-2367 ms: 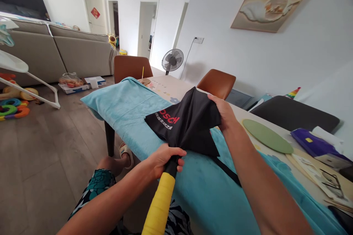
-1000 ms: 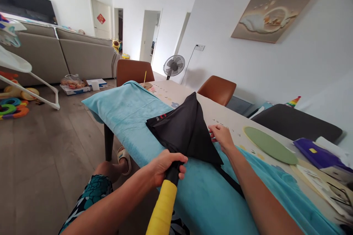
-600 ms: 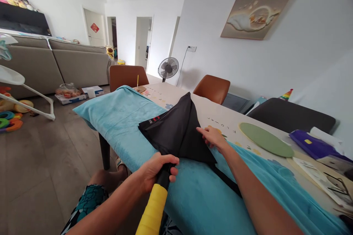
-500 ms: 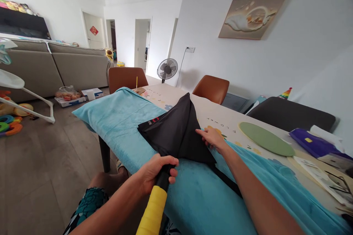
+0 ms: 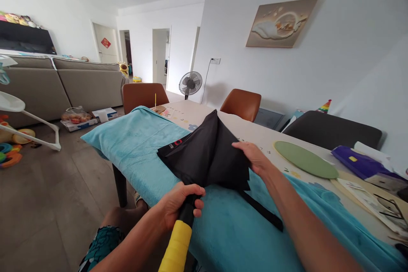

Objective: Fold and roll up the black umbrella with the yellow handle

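A black umbrella (image 5: 204, 155) with a loosely folded canopy lies across a light blue cloth (image 5: 143, 136), its tip pointing away from me. My left hand (image 5: 185, 204) is closed around the black part of the shaft, just above the yellow-wrapped handle (image 5: 177, 244). At the canopy's right edge, my right hand (image 5: 255, 157) has its thumb on top of the black fabric and its other fingers partly hidden behind the fold. A black strap (image 5: 263, 211) trails from the canopy onto the cloth, below my right hand.
On the table's right side are a green oval mat (image 5: 306, 159), a purple packet (image 5: 360, 163) and a pair of glasses (image 5: 390, 208). Brown chairs (image 5: 240, 104) and a dark chair (image 5: 338, 129) stand around it. A fan (image 5: 190, 83) is behind the table.
My right hand has gone from pointing at the canopy to gripping its right edge. The strap now lies more in view. My left hand keeps its hold; the view has shifted slightly.
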Demonstrator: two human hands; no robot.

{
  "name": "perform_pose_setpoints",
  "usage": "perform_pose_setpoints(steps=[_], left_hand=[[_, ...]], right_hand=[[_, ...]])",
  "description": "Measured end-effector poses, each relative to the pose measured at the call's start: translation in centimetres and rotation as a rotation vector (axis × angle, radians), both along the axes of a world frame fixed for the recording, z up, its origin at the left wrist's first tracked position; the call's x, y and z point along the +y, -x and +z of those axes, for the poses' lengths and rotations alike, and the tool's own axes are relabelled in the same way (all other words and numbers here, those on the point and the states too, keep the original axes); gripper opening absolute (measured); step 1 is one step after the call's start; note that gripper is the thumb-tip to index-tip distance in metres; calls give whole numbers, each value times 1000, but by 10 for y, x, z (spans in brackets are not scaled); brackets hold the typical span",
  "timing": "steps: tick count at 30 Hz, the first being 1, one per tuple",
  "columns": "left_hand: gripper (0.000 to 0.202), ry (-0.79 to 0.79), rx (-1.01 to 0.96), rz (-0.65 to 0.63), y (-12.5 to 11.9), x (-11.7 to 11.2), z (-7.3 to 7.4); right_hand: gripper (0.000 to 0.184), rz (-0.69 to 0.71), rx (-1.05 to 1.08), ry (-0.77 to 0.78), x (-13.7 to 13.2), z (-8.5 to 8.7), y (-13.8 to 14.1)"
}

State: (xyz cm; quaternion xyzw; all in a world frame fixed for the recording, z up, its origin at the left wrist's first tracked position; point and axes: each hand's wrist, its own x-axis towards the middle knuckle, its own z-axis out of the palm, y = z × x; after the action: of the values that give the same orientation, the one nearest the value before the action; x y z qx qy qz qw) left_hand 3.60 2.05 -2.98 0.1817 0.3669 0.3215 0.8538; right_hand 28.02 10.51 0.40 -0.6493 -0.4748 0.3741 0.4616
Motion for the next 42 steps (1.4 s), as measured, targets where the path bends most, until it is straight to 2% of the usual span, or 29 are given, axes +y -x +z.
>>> perform_pose_setpoints(steps=[3,8,10,15,18,21,27,32,35,38,40,42], left_hand=[[21,6,-19,-27,2,1,1],[25,36,-16,-32,3,3,0],[25,29,-25,-50,3,4,-3],[14,18,-113,-105,5,7,-7],[11,34,-135,-110,6,8,-7],[10,26,-149,-103,7,9,-5],[9,18,-145,-92,6,7,-2],[6,39,-167,-91,5,8,-1],[5,103,-222,-95,8,11,-2],[4,172,-282,-111,13,13,-1],[4,182,-300,-104,14,13,4],[5,176,-303,-92,12,10,15]], right_hand=[[12,-34,227,-95,-3,13,5],[6,-30,410,-166,1,18,26],[1,-2,480,-135,7,22,40],[6,172,586,36,35,33,85],[10,227,442,118,51,31,109],[13,301,237,193,59,20,126],[19,417,-134,250,62,-5,142],[22,469,-455,239,67,-15,150],[20,526,-613,208,66,-12,154],[18,621,-762,152,56,0,158],[22,680,-833,125,48,11,159],[30,785,-963,169,42,21,158]])
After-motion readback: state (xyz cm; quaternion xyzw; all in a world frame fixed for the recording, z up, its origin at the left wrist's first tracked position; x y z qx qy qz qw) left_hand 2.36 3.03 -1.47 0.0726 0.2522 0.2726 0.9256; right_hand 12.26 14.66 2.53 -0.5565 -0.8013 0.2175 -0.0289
